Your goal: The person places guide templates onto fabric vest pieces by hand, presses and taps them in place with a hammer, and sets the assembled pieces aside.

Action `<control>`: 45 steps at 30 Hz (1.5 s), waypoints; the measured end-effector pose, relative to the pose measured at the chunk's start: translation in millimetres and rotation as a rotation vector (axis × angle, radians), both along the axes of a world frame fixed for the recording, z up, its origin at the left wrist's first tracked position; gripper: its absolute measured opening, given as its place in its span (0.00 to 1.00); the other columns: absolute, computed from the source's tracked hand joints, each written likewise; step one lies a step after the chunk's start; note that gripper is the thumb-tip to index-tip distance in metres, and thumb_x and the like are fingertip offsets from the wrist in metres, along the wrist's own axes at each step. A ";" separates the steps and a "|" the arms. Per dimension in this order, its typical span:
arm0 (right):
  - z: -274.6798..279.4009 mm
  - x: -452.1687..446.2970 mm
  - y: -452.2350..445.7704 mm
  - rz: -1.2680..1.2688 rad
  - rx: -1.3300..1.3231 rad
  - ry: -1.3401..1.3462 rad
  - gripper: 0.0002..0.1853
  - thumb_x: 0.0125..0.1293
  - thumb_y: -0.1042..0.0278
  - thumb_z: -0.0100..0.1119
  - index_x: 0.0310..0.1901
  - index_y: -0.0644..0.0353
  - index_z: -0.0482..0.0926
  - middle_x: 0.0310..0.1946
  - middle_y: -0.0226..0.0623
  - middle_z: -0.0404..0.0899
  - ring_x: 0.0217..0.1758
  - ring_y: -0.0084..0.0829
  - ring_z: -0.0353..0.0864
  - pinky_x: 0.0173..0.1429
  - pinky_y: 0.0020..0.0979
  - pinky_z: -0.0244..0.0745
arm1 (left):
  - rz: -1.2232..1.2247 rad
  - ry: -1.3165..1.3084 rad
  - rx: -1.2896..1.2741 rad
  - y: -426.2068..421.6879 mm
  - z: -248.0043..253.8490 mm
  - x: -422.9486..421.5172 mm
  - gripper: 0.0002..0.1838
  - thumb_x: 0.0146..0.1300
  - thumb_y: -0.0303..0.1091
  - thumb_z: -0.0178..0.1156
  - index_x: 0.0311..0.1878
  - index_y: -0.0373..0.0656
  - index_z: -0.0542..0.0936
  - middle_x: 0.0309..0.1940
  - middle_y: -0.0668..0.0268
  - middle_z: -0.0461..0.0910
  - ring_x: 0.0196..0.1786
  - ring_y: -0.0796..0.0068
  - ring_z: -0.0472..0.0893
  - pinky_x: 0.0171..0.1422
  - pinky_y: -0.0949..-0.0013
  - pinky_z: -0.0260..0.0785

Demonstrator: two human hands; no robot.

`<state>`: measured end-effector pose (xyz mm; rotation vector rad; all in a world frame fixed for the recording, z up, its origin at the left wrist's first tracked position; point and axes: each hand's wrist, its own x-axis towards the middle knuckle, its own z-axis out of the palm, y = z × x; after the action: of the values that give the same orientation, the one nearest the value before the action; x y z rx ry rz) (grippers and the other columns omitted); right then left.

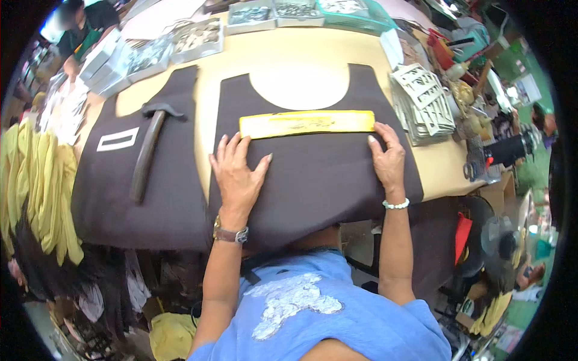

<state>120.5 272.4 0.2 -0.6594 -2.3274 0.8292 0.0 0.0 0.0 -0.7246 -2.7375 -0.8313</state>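
Note:
A dark fabric panel with a scooped neckline (313,174) lies flat on the table in front of me. Across its chest rests a long yellow strip (307,123) with dark scribbled marks. My left hand (238,174) lies on the fabric with fingers and thumb spread, fingertips at the strip's lower left corner. At the other end, my right hand (388,156) touches the strip's right edge with its fingertips, thumb apart on the fabric. To the left, a hammer (147,150) lies on a second dark panel (102,186), beside a white rectangular frame (118,139).
Trays of small parts (198,39) line the back edge, with a teal basket (355,15). A stack of white slotted cards (424,105) stands right, near scissors (472,171). Yellow cloths (39,186) hang at left. Another person (90,30) is at the back left.

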 end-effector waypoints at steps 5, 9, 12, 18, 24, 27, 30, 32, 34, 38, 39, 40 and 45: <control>2.6 1.7 -0.7 -0.021 0.008 -0.020 0.14 0.57 0.73 0.58 0.46 0.68 0.79 0.52 0.45 0.77 0.62 0.44 0.69 0.68 0.38 0.60 | -0.004 0.007 0.005 4.4 5.5 1.8 0.27 0.52 0.42 0.68 0.55 0.42 0.76 0.58 0.57 0.73 0.68 0.53 0.62 0.70 0.42 0.46; 2.4 1.6 0.3 -0.018 0.000 -0.007 0.15 0.57 0.73 0.58 0.46 0.67 0.79 0.53 0.45 0.77 0.63 0.44 0.69 0.68 0.38 0.60 | -0.016 0.004 0.009 3.8 6.0 1.7 0.27 0.52 0.42 0.68 0.55 0.43 0.76 0.58 0.57 0.73 0.68 0.53 0.62 0.69 0.43 0.47; 2.1 2.0 1.2 -0.017 0.012 -0.019 0.15 0.57 0.73 0.59 0.47 0.67 0.79 0.53 0.43 0.76 0.63 0.43 0.69 0.69 0.38 0.60 | -0.013 0.002 0.017 4.2 4.6 2.0 0.27 0.52 0.41 0.68 0.55 0.42 0.76 0.57 0.56 0.73 0.67 0.53 0.62 0.69 0.44 0.48; 3.8 2.5 0.0 -0.007 0.020 -0.036 0.16 0.58 0.71 0.59 0.48 0.66 0.79 0.54 0.44 0.76 0.64 0.44 0.68 0.69 0.39 0.59 | -0.018 0.008 0.000 4.6 5.4 1.5 0.27 0.52 0.42 0.68 0.55 0.41 0.76 0.57 0.56 0.73 0.67 0.52 0.62 0.69 0.46 0.48; 2.9 3.4 0.6 -0.001 0.025 -0.053 0.16 0.58 0.70 0.59 0.48 0.66 0.79 0.54 0.43 0.75 0.64 0.44 0.67 0.69 0.39 0.58 | -0.026 0.012 -0.011 4.9 4.3 1.5 0.29 0.53 0.42 0.67 0.57 0.40 0.75 0.58 0.56 0.72 0.67 0.51 0.62 0.69 0.42 0.48; 5.8 3.3 -1.4 -0.010 0.008 -0.063 0.17 0.58 0.70 0.59 0.49 0.66 0.79 0.55 0.42 0.75 0.64 0.44 0.67 0.69 0.38 0.58 | -0.034 0.012 -0.015 4.2 1.4 0.7 0.29 0.53 0.42 0.67 0.57 0.40 0.74 0.58 0.56 0.71 0.67 0.50 0.62 0.67 0.35 0.47; 4.4 4.0 -0.6 0.004 0.021 -0.055 0.17 0.58 0.70 0.59 0.49 0.66 0.79 0.55 0.42 0.75 0.65 0.44 0.66 0.70 0.38 0.57 | -0.036 0.014 -0.013 4.6 1.6 0.8 0.29 0.53 0.42 0.67 0.58 0.41 0.74 0.58 0.56 0.71 0.67 0.51 0.61 0.68 0.35 0.47; 4.3 4.1 -0.4 0.002 0.014 -0.053 0.17 0.58 0.70 0.59 0.49 0.65 0.79 0.55 0.42 0.75 0.65 0.44 0.66 0.70 0.39 0.57 | -0.035 0.015 -0.004 4.3 0.8 0.6 0.29 0.53 0.43 0.67 0.58 0.41 0.74 0.58 0.56 0.71 0.67 0.51 0.61 0.68 0.35 0.46; 4.7 3.7 -0.7 -0.001 0.014 -0.055 0.17 0.58 0.70 0.59 0.49 0.65 0.79 0.55 0.41 0.75 0.65 0.44 0.66 0.70 0.39 0.57 | -0.020 0.016 -0.009 5.9 4.8 1.7 0.28 0.52 0.41 0.68 0.56 0.40 0.76 0.58 0.56 0.73 0.67 0.52 0.62 0.69 0.42 0.48; 4.1 3.4 -1.0 -0.001 0.032 -0.063 0.17 0.57 0.70 0.60 0.49 0.63 0.79 0.55 0.41 0.75 0.64 0.44 0.66 0.70 0.39 0.57 | -0.013 0.020 -0.010 6.6 6.4 2.8 0.27 0.52 0.41 0.68 0.55 0.40 0.77 0.57 0.56 0.73 0.67 0.52 0.63 0.69 0.47 0.49; 3.3 3.3 -0.6 0.002 0.038 -0.065 0.17 0.57 0.70 0.60 0.49 0.63 0.80 0.55 0.41 0.75 0.64 0.44 0.66 0.70 0.39 0.56 | -0.013 0.023 -0.010 6.6 5.9 2.8 0.27 0.52 0.40 0.68 0.55 0.40 0.77 0.57 0.56 0.73 0.67 0.52 0.63 0.69 0.47 0.49; 2.4 3.2 -0.1 0.007 0.044 -0.065 0.17 0.57 0.69 0.60 0.49 0.62 0.80 0.55 0.41 0.75 0.64 0.44 0.66 0.70 0.39 0.56 | -0.013 0.027 -0.010 6.5 5.2 2.7 0.27 0.52 0.40 0.68 0.55 0.40 0.77 0.57 0.56 0.73 0.67 0.52 0.63 0.69 0.47 0.49; -0.1 3.6 0.4 0.010 0.088 -0.091 0.18 0.57 0.67 0.61 0.50 0.61 0.79 0.57 0.40 0.73 0.65 0.43 0.65 0.70 0.39 0.56 | -0.025 0.041 -0.013 6.5 4.8 1.7 0.27 0.52 0.40 0.68 0.55 0.39 0.76 0.57 0.56 0.73 0.67 0.53 0.63 0.69 0.49 0.49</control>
<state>124.1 272.7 0.1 -0.6606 -2.4351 0.7104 1.7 6.5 4.8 -0.7713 -2.7052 -0.7949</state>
